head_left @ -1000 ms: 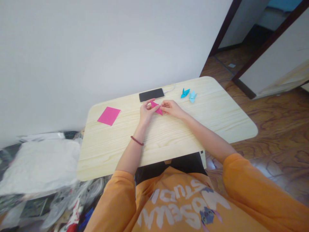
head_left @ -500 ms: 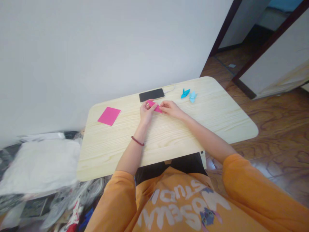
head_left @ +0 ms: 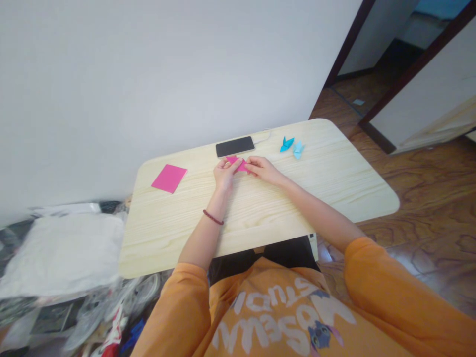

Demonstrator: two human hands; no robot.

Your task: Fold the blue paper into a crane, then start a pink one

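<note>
Compared with the earlier frames, less of the folded pink paper (head_left: pixel 237 162) shows between my hands now. It looks shorter and is mostly covered by my fingers, with the pointed end no longer sticking out to the near right. My left hand (head_left: pixel 224 174) and right hand (head_left: pixel 265 170) sit closer together, fingertips nearly meeting, just near the phone. The whole view sits slightly differently on the table too.

Both hands are closed on the paper, pinching it. My left fingers (head_left: pixel 229 166) hold its left part, and my right fingers (head_left: pixel 253 165) hold its right part. The paper is held just above the wooden table (head_left: pixel 178 238), towards the far edge.

To the left lies a flat pink paper square (head_left: pixel 169 178), well apart from my hands. Just beyond my fingers is a black phone (head_left: pixel 235 147), with a white cable (head_left: pixel 263 136) running off to its right. Farther right, a dark blue paper bird (head_left: pixel 286 144) and a light blue paper bird (head_left: pixel 298 149) stand side by side, almost touching. A red bead bracelet (head_left: pixel 213 217) circles my left wrist.
</note>
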